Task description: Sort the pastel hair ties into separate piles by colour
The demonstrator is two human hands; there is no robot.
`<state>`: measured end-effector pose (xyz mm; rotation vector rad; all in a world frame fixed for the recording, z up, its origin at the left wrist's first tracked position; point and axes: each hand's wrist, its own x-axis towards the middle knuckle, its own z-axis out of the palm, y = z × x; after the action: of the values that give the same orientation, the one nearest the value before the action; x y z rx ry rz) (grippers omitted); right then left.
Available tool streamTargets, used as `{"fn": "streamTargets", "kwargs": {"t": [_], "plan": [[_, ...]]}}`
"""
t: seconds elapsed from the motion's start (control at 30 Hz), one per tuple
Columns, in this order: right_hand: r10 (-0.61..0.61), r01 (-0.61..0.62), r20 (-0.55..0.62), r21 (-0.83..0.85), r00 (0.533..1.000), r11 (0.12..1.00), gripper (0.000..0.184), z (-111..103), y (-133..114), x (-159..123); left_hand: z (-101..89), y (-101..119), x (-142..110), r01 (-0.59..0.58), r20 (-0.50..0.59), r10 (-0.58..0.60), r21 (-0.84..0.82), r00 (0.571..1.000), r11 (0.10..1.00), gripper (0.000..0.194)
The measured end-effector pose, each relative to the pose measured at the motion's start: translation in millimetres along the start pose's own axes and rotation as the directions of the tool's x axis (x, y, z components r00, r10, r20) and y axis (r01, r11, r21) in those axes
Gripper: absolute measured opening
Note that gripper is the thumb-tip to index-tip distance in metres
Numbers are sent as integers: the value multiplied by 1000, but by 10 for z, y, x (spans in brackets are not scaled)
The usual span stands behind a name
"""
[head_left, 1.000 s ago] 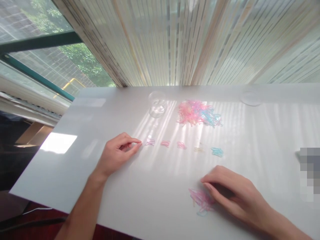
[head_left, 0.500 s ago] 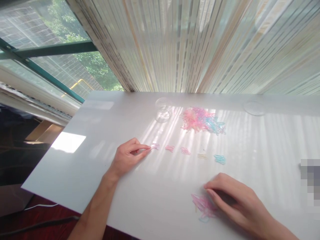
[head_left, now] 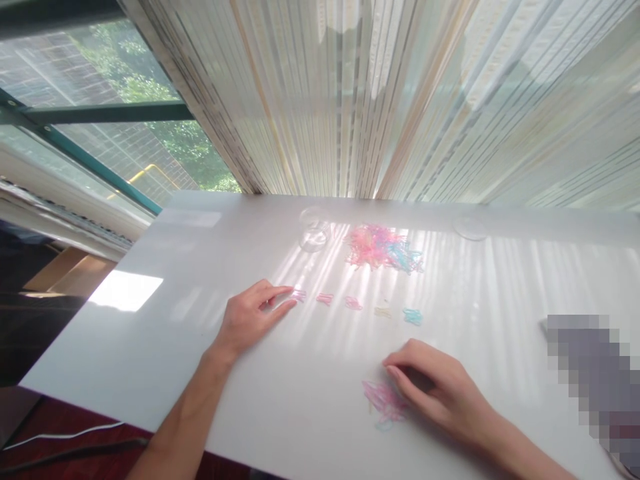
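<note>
My left hand (head_left: 253, 317) lies on the white table (head_left: 150, 347), thumb and forefinger stretched out and slightly apart, tips just beside a small purple-pink cluster of clips (head_left: 299, 295). That cluster starts a row with two pink clusters (head_left: 325, 298) (head_left: 353, 303), a yellow one (head_left: 383, 311) and a blue one (head_left: 413, 316). My right hand (head_left: 435, 390) rests palm down, loosely curled. Its fingertips are at the edge of a small pink pile of clips (head_left: 383, 400), and nothing shows in it. A big mixed pink and blue heap (head_left: 383, 247) lies farther back.
A clear glass cup (head_left: 314, 233) stands left of the big heap and a clear round lid (head_left: 470, 227) lies to its right. A pixelated patch (head_left: 595, 373) covers the table's right side. Striped blinds hang behind; a window is at the left.
My left thumb and forefinger, pinched together by the leftmost cluster before, have parted a little. The right hand keeps its pose by the small pile. The view shifted slightly.
</note>
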<state>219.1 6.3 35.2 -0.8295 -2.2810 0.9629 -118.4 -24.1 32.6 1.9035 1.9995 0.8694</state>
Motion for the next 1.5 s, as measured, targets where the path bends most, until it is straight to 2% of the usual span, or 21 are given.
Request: {"fn": "streamTargets", "kwargs": {"t": [0.33, 0.5, 0.63, 0.77, 0.83, 0.9, 0.97, 1.03, 1.1, 1.27, 1.37, 1.5], "plan": [[36, -36, -7, -16, 999, 999, 19, 102, 34, -17, 39, -78, -39, -78, -96, 79, 11, 992, 997, 26], [90, -89, -37, 26, 995, 996, 18, 129, 20, -13, 30, -68, -54, -44, -128, 49, 42, 991, 998, 29], [64, -65, -55, -9, 996, 998, 18, 145, 20, 13, 17, -70, -12, -43, -167, 51, 50, 985, 998, 28], [66, -70, -112, -33, 991, 997, 19, 124, -37, -30, 12, 23, -63, -104, -205, 106, 20, 973, 994, 29], [88, -96, -165, -44, 982, 994, 18, 126, -101, -125, 37, 164, -185, -158, -174, 154, -5, 972, 987, 27], [113, -127, -213, -56, 970, 990, 17, 158, -178, -257, 94, 361, -358, -246, -71, 242, -57, 968, 968, 22], [117, -141, -246, -81, 962, 987, 15, 219, -255, -391, 177, 573, -531, -325, 115, 346, -171, 931, 930, 22], [100, -136, -268, -119, 958, 983, 14, 293, -313, -492, 278, 756, -653, -365, 189, 405, -214, 895, 906, 31], [71, -125, -289, -174, 955, 977, 14, 362, -342, -546, 382, 883, -705, -378, 214, 418, -206, 883, 903, 34], [38, -124, -319, -256, 947, 959, 17, 443, -335, -545, 564, 984, -697, -352, 221, 376, -141, 900, 925, 19], [44, -131, -312, -263, 949, 956, 14, 443, -338, -526, 594, 977, -702, -338, 181, 360, -139, 915, 931, 15], [45, -131, -306, -267, 951, 955, 11, 433, -352, -515, 589, 964, -718, -348, 154, 373, -165, 915, 923, 15]]}}
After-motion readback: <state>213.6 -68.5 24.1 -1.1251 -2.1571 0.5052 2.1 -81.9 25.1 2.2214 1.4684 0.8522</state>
